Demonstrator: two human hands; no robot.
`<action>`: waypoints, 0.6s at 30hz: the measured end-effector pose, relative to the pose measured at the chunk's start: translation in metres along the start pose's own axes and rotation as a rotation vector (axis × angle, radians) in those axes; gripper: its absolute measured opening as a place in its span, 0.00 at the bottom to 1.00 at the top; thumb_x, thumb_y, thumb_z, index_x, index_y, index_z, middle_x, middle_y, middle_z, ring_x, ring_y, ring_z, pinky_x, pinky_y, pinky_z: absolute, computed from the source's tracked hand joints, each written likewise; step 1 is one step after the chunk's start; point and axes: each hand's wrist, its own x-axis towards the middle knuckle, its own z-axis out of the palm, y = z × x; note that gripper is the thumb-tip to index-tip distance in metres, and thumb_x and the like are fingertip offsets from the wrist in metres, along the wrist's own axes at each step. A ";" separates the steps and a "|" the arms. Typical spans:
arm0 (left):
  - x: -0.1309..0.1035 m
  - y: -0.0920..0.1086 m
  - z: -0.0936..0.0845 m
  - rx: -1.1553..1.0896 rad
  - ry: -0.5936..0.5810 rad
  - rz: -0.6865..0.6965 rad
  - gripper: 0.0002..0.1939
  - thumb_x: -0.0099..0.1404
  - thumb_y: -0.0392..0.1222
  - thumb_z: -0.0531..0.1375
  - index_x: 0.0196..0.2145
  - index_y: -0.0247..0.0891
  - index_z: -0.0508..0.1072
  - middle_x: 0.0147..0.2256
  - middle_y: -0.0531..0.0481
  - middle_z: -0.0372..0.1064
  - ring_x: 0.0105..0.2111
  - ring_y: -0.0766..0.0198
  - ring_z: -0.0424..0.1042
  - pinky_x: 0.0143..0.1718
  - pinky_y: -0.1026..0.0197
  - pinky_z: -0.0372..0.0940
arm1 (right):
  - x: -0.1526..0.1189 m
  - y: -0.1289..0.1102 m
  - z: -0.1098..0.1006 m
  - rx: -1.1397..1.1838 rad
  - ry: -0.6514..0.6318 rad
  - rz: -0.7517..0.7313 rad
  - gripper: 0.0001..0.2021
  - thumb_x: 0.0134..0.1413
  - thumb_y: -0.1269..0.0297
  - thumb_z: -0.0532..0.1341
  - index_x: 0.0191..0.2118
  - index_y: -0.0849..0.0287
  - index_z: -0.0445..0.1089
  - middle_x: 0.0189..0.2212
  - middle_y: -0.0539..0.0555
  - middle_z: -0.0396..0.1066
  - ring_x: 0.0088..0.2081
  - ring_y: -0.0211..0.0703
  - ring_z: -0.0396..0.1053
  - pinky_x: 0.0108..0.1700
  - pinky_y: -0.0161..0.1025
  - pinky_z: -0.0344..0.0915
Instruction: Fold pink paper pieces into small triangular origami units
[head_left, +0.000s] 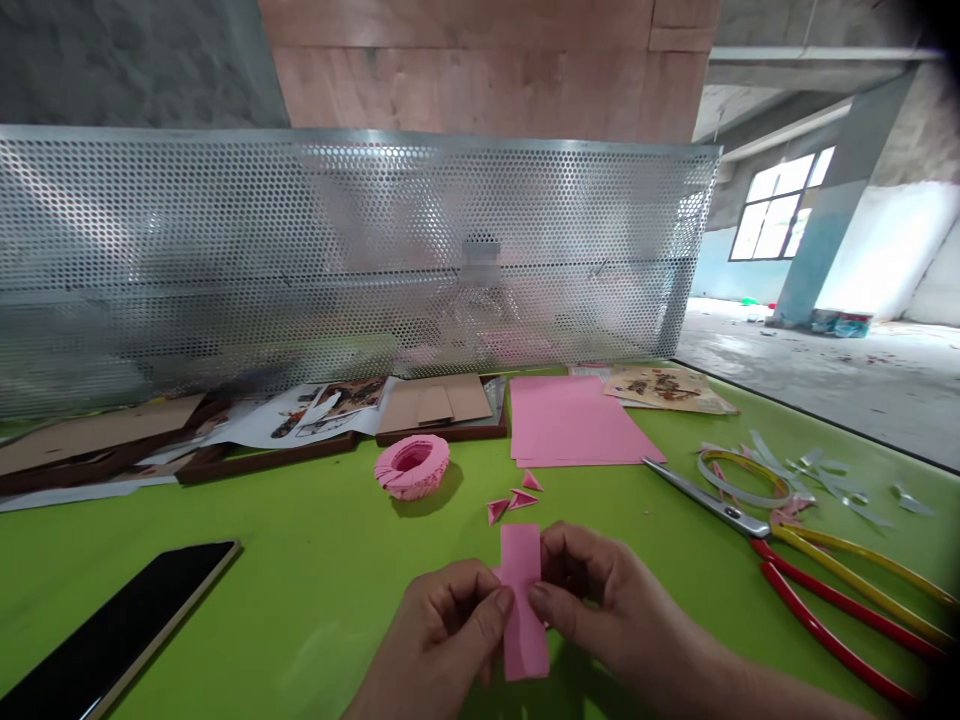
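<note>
A narrow strip of pink paper [523, 600] stands lengthwise between my two hands, low in the middle of the head view. My left hand [450, 635] pinches its left edge between thumb and fingers. On the opposite edge, my right hand [600, 600] grips it the same way; its curled fingertips are partly hidden. Just beyond lie a few small folded pink paper triangles [523, 497]. Farther left sits a pink ring built of folded paper pieces [414, 467].
Large pink sheets [577, 425] lie at the back. Scissors with red and yellow handles [742, 520], a tape roll [742, 478] and tape scraps are at right. A phone [127, 630] rests at left. Frames with cardboard [435, 400] line a perforated metal screen [360, 250].
</note>
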 end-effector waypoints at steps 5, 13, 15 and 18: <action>-0.005 0.001 0.000 -0.039 -0.005 0.020 0.16 0.52 0.51 0.62 0.20 0.34 0.72 0.16 0.57 0.60 0.18 0.70 0.56 0.22 0.67 0.51 | -0.002 -0.005 -0.001 -0.152 0.070 -0.114 0.02 0.47 0.74 0.59 0.28 0.62 0.67 0.22 0.48 0.64 0.25 0.35 0.59 0.28 0.33 0.59; -0.009 0.008 0.001 -0.116 0.003 -0.054 0.18 0.50 0.54 0.63 0.20 0.34 0.73 0.17 0.56 0.62 0.19 0.71 0.55 0.22 0.68 0.52 | -0.005 -0.013 -0.001 -0.089 0.047 -0.351 0.14 0.44 0.82 0.59 0.33 0.57 0.75 0.24 0.50 0.69 0.26 0.34 0.66 0.29 0.29 0.62; -0.009 0.010 0.002 -0.137 -0.007 -0.060 0.17 0.50 0.53 0.63 0.20 0.34 0.73 0.17 0.56 0.63 0.19 0.71 0.56 0.23 0.68 0.53 | -0.006 -0.015 -0.002 -0.065 0.029 -0.366 0.12 0.46 0.80 0.59 0.32 0.57 0.75 0.25 0.51 0.69 0.27 0.34 0.67 0.29 0.29 0.62; -0.009 0.009 0.003 -0.186 -0.025 -0.036 0.14 0.51 0.50 0.63 0.21 0.34 0.74 0.17 0.55 0.64 0.19 0.71 0.57 0.23 0.68 0.54 | -0.005 -0.016 -0.005 -0.112 0.008 -0.398 0.11 0.46 0.80 0.60 0.32 0.58 0.75 0.25 0.52 0.69 0.27 0.34 0.67 0.29 0.29 0.62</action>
